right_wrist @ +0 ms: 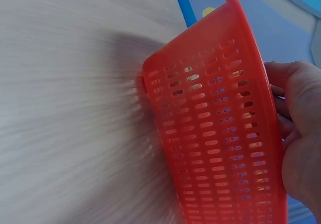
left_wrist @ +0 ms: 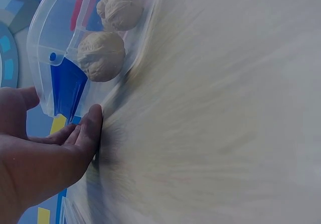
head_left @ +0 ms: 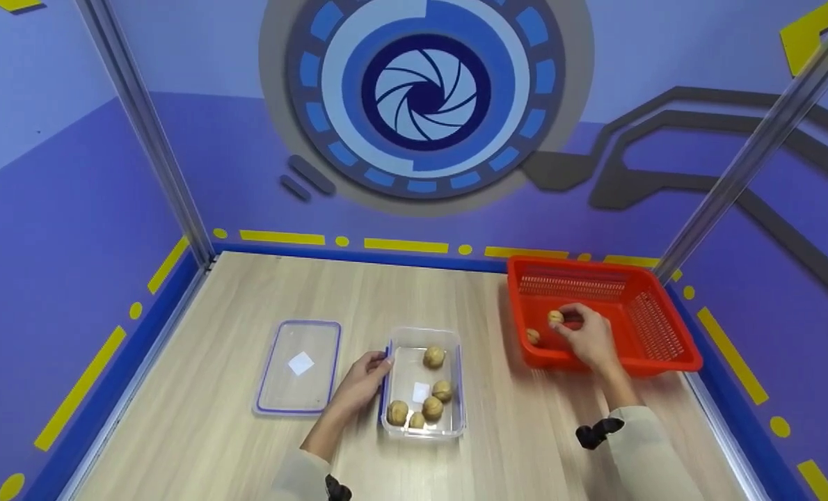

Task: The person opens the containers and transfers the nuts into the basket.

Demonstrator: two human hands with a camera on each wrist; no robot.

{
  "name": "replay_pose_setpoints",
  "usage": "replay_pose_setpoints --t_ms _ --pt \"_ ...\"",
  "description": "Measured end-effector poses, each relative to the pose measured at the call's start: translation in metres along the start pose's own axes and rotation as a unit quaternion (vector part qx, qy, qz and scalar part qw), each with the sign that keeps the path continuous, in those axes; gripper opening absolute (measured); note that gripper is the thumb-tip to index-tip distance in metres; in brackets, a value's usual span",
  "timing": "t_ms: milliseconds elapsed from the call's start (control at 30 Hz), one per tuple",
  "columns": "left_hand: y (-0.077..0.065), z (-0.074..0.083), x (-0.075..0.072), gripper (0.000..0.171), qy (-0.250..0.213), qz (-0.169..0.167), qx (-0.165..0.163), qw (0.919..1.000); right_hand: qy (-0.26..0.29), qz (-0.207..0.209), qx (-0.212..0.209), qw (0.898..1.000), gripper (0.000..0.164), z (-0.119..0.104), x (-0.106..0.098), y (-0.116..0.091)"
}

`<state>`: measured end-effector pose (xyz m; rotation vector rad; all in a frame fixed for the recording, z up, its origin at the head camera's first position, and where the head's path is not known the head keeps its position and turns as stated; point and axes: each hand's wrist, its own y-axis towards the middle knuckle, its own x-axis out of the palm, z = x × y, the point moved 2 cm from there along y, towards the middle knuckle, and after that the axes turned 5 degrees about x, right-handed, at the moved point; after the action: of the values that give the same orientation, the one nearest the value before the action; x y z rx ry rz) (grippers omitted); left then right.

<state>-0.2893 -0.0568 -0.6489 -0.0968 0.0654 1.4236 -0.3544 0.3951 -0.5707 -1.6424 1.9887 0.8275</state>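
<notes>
A clear plastic food box (head_left: 407, 341) holds several walnuts (head_left: 434, 357), most of them toward its near end. My left hand (head_left: 362, 381) grips the box's left side, thumb at the rim and fingers by the blue clasp (left_wrist: 67, 88). Over the inside of a red plastic basket (head_left: 664, 367), my right hand (head_left: 590, 339) pinches one walnut (head_left: 556, 316) between thumb and fingers. Another walnut (head_left: 532, 337) lies in the basket's left part. From the right wrist view, the basket wall (right_wrist: 210, 123) hides the fingertips of that hand.
Left of the box lies its flat clear lid (head_left: 285, 355) with a blue-edged seal and a white label. The wooden table (head_left: 497, 445) is enclosed by printed blue panels (head_left: 212, 153) with metal corner posts. The basket stands close to the back panel.
</notes>
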Motion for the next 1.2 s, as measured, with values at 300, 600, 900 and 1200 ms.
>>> replay_pose_setpoints --t_ms 300,600,900,1200 --pt "0.000 0.002 0.003 0.046 -0.012 0.006 -0.002 0.9999 0.005 0.012 -0.004 1.000 0.043 0.000 -0.002 0.001" --pt "0.002 0.002 0.000 0.048 0.011 0.001 0.008 0.9999 -0.002 0.026 -0.036 0.999 0.039 -0.008 -0.002 0.000" --pt "-0.001 0.002 -0.001 0.054 0.017 0.001 -0.005 0.9998 0.031 0.015 -0.089 0.995 0.041 -0.054 0.012 -0.008" --pt "-0.001 0.002 -0.001 0.055 0.014 -0.003 -0.007 0.9999 0.069 -0.002 -0.174 0.982 0.035 -0.105 0.056 -0.020"
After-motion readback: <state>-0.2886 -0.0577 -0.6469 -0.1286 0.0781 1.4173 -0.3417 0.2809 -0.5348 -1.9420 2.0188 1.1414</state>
